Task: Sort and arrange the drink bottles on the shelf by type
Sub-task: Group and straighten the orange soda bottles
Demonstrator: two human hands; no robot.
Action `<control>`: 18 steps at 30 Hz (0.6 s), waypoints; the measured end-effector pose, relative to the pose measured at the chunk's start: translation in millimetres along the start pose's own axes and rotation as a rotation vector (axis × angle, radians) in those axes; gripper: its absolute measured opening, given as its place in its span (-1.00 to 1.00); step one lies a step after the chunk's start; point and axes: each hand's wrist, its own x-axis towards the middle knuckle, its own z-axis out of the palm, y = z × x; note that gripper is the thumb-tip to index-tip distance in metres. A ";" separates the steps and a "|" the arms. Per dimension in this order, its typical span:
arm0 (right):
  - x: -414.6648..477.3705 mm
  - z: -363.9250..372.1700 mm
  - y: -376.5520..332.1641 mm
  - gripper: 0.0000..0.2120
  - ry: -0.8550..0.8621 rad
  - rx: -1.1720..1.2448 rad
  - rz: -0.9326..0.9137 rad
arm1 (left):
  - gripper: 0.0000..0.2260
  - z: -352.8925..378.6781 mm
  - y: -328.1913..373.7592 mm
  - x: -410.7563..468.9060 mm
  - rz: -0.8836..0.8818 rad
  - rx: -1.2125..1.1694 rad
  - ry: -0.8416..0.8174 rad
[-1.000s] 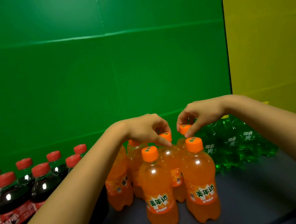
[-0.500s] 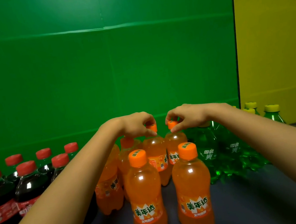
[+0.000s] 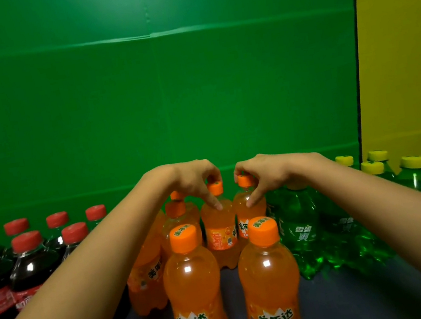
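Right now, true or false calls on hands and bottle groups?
1. The left hand grips an orange bottle at its cap. True.
2. The right hand is empty. False: it grips a second orange bottle at the cap.
3. Cola bottles stand left of the orange group, green bottles right. True.
4. The green bottles have red caps. False: theirs are yellow; the red caps are on the cola bottles.

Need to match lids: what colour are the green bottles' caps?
Yellow; caps of the green bottles show best in the head view.
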 end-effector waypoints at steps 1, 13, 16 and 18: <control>0.8 0.4 0.5 -0.41 -0.001 0.001 -0.001 | -0.59 0.5 -0.2 1.3 -0.006 0.001 0.007; -59.9 6.6 -21.9 -0.69 0.433 0.074 -0.135 | -0.75 10.5 12.0 -61.1 -0.029 -0.119 0.590; -108.4 27.3 -32.2 -0.73 0.559 0.484 -0.194 | -0.76 34.8 25.0 -117.0 0.020 -0.400 0.804; -135.7 48.8 -39.7 -0.63 0.506 0.708 -0.187 | -0.65 59.5 32.6 -150.5 0.069 -0.572 0.770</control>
